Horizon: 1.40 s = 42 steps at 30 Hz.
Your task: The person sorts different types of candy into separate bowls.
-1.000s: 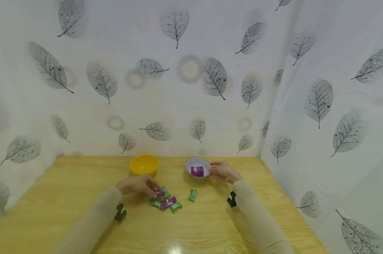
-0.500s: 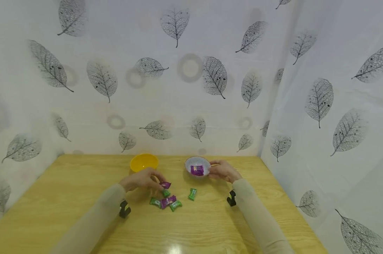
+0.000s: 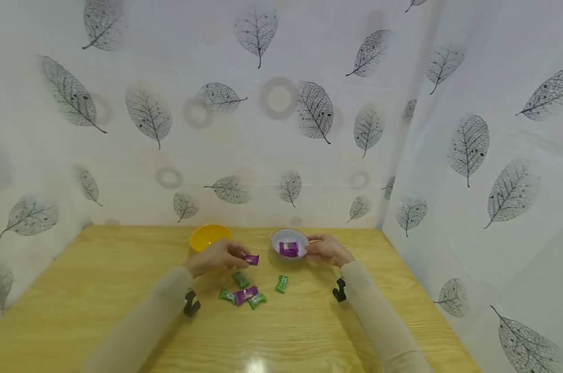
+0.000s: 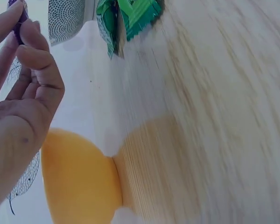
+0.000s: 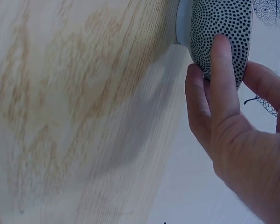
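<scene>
Between thumb and fingers my left hand (image 3: 218, 257) pinches a purple-wrapped candy (image 3: 251, 259), held above the table in front of the yellow bowl (image 3: 202, 238). In the left wrist view the same candy (image 4: 19, 21) shows only as a dark purple edge at the fingertips. My right hand (image 3: 328, 250) grips the right side of a white bowl (image 3: 276, 242), whose outside is dotted black in the right wrist view. Purple candies (image 3: 288, 249) lie inside that bowl. On the table below, another purple candy (image 3: 246, 295) lies among green candies (image 3: 240, 280).
A single green candy (image 3: 282, 283) lies apart, in front of the white bowl. The wooden table (image 3: 272, 336) meets a leaf-patterned white curtain (image 3: 262, 145) at the back and right. Black wrist cameras (image 3: 191, 303) sit under both forearms.
My left hand has lifted the purple candy from the pile and carried it up and right toward the white bowl. My right hand has stayed at the bowl.
</scene>
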Each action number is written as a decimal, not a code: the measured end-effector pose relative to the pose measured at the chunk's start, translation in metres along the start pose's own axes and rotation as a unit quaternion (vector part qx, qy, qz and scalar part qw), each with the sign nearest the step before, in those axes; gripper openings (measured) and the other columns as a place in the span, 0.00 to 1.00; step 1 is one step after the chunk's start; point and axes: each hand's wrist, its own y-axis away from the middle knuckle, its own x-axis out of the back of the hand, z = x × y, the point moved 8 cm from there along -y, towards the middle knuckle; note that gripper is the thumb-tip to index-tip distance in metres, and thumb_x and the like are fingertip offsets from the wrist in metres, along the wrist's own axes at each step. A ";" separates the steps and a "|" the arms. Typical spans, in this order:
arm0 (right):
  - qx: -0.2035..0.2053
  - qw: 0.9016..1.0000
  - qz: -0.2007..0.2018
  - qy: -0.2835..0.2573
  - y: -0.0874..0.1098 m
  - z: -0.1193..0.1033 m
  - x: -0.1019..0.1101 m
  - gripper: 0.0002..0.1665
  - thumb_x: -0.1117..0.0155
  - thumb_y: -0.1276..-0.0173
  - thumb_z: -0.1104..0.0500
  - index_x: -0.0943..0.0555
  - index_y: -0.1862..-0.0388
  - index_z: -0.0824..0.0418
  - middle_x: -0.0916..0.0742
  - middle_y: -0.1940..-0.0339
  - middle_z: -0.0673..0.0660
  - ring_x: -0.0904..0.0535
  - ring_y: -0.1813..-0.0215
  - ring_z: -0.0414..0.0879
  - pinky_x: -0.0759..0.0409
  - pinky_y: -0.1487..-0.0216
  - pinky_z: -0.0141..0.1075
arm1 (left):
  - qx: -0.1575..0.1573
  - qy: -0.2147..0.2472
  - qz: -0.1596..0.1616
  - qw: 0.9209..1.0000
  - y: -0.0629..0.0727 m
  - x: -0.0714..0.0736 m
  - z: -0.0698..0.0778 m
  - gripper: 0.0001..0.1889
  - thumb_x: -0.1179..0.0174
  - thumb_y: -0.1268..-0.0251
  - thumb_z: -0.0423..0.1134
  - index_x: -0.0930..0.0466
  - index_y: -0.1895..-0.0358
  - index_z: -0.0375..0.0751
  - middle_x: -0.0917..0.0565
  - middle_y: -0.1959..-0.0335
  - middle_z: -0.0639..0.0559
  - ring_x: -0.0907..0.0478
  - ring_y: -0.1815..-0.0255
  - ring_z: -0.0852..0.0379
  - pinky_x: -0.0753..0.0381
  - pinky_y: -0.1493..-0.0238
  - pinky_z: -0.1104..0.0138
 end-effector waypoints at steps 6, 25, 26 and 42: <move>0.002 1.000 0.006 0.005 0.001 0.000 0.002 0.31 0.46 0.29 0.71 0.39 0.28 0.73 0.23 0.40 0.77 0.16 0.48 0.57 0.21 0.41 0.47 | -0.012 0.009 0.008 1.000 -0.013 -0.005 0.007 0.18 0.29 0.44 0.49 0.15 0.52 0.47 0.12 0.59 0.53 0.20 0.63 0.54 0.17 0.58 0.61; 0.006 1.000 0.013 0.011 0.001 0.001 0.003 0.30 0.46 0.29 0.71 0.38 0.29 0.73 0.21 0.41 0.76 0.17 0.45 0.60 0.21 0.41 0.47 | -0.026 0.024 0.047 0.998 -0.050 -0.027 0.029 0.15 0.31 0.42 0.45 0.13 0.53 0.43 0.12 0.64 0.52 0.22 0.67 0.53 0.26 0.70 0.69; 0.006 1.000 0.013 0.012 0.002 0.001 0.003 0.30 0.45 0.29 0.71 0.38 0.29 0.73 0.21 0.41 0.76 0.16 0.46 0.59 0.21 0.41 0.47 | -0.025 0.028 0.046 0.998 -0.051 -0.028 0.029 0.15 0.31 0.41 0.44 0.13 0.53 0.43 0.12 0.63 0.52 0.22 0.67 0.54 0.26 0.70 0.69; 0.000 1.000 0.005 0.014 -0.001 0.001 0.002 0.31 0.46 0.28 0.71 0.40 0.28 0.73 0.24 0.38 0.78 0.19 0.43 0.62 0.23 0.39 0.49 | -0.007 0.036 0.127 0.991 -0.071 -0.037 0.030 0.18 0.31 0.42 0.47 0.13 0.52 0.42 0.12 0.59 0.50 0.21 0.61 0.54 0.19 0.57 0.58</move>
